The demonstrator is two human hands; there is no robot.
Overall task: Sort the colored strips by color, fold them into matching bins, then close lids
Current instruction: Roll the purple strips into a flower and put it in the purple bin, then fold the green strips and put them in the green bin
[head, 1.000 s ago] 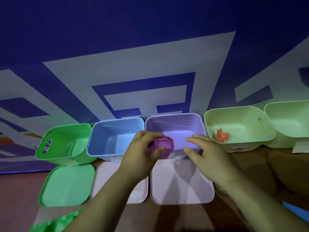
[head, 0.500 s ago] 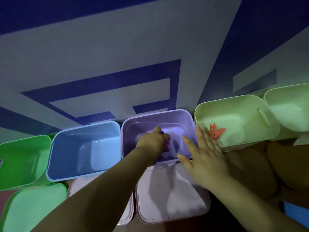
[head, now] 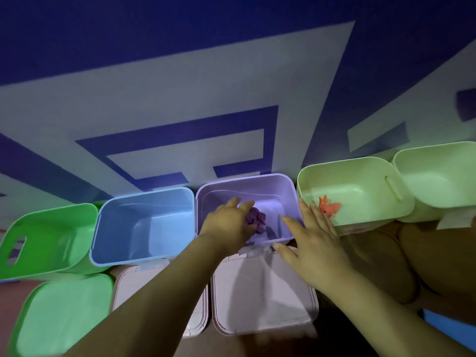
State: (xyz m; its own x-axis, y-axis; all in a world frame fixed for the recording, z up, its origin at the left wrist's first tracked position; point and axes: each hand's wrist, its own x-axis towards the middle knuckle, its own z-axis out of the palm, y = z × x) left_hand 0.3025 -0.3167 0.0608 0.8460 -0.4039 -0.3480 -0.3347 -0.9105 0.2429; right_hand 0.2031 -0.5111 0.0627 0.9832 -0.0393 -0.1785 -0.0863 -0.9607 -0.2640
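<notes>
Purple crumpled strip [head: 255, 219] lies inside the lilac plastic bin [head: 247, 186], low against its near wall, with the left hand [head: 228, 225] reaching over the near rim and its fingers curled beside and partly over the bundle; whether that grip is pinching the strip or merely touching it cannot be told. The right hand [head: 313, 244] lies flat and spread, its grip released, with fingers resting on the bin's near right corner and pointing toward the far wall. To the left stands a pale blue plastic bin [head: 144, 202], and beyond it a bright green plastic bin [head: 49, 240] with a slot handle in its side. To the right sits a pale yellow-green plastic bin [head: 360, 176] holding a small orange folded strip [head: 328, 208] near its front left corner, and a second pale yellow-green bin [head: 438, 171] touches it at the far right. On the surface nearer the person lie three lids, tops down: a green lid [head: 61, 313] before the green bin, a pinkish-white lid [head: 128, 287] before the blue one, mostly covered by the left forearm, and a lilac lid [head: 262, 297] before the lilac bin. A blue-and-white patterned wall [head: 206, 86] rises behind the row.
</notes>
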